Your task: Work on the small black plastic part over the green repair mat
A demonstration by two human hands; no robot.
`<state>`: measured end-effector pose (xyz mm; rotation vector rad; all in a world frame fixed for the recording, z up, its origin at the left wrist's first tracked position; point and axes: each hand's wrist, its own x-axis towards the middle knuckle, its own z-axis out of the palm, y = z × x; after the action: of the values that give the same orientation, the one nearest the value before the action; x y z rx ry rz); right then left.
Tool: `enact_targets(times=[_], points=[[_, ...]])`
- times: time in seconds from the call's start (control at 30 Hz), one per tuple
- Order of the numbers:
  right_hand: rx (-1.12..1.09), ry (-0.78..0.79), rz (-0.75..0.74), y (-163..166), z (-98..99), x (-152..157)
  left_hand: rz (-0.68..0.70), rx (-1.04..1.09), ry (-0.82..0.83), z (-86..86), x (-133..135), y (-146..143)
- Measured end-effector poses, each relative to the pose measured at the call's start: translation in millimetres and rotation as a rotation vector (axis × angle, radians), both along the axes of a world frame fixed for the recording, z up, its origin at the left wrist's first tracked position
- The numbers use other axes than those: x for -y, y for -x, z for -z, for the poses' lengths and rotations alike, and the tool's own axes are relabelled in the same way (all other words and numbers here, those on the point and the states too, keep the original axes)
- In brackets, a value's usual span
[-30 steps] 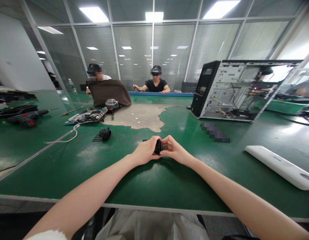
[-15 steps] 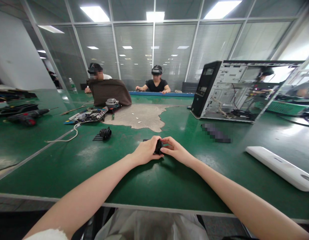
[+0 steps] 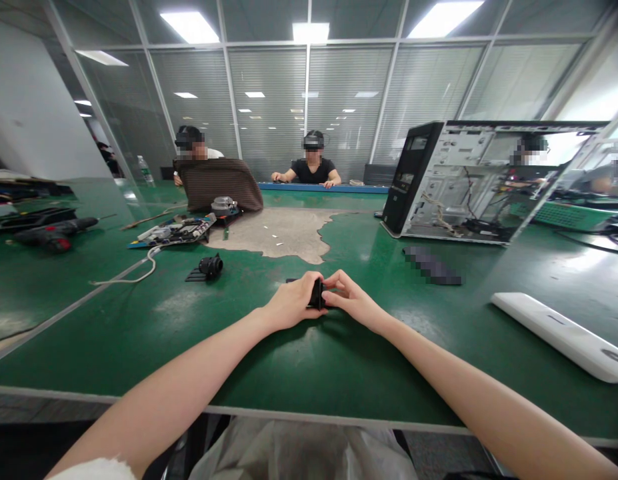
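Over the middle of the green table, my left hand (image 3: 292, 303) is closed around a small black plastic part (image 3: 317, 294). Its flat, plate-like end points right; the rest is covered by my palm, so its exact kind cannot be told. The fingers and thumb of my right hand (image 3: 347, 295) are drawn together at that end, gripping the same part from the right. To the left, a similar-looking black part with a round barrel and a slatted flat piece (image 3: 207, 267) lies on the table.
An open computer case (image 3: 439, 187) stands back right. A long white device (image 3: 559, 333) and a blurred dark object (image 3: 432, 266) lie to the right. Leftward are a circuit board (image 3: 176, 231), a power drill (image 3: 56, 233) and a white cable (image 3: 151, 267). Co-workers sit across the table.
My right hand's fingers have bent and shifted slightly against the black part's right end. My left hand keeps its grip in the same place.
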<state>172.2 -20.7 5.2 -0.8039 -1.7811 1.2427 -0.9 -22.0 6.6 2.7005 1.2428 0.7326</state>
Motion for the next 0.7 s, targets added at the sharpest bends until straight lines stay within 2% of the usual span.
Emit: enact_targets(times=[0.13, 0.27, 0.37, 0.7], points=[[0.013, 0.041, -0.012, -1, 6.4, -4, -0.001, 0.005, -0.001, -0.6, 0, 0], [-0.022, 0.034, -0.121, -3, 11.8, -8, -0.007, -0.011, 0.009, -0.8, 1, 0], [-0.041, 0.054, -0.146, -4, 10.9, -7, -0.014, -0.023, 0.015, -0.2, 0, 0], [-0.006, 0.019, -0.031, 0, 0.3, 1, 0.023, 0.019, 0.003, -0.5, 0, 1]])
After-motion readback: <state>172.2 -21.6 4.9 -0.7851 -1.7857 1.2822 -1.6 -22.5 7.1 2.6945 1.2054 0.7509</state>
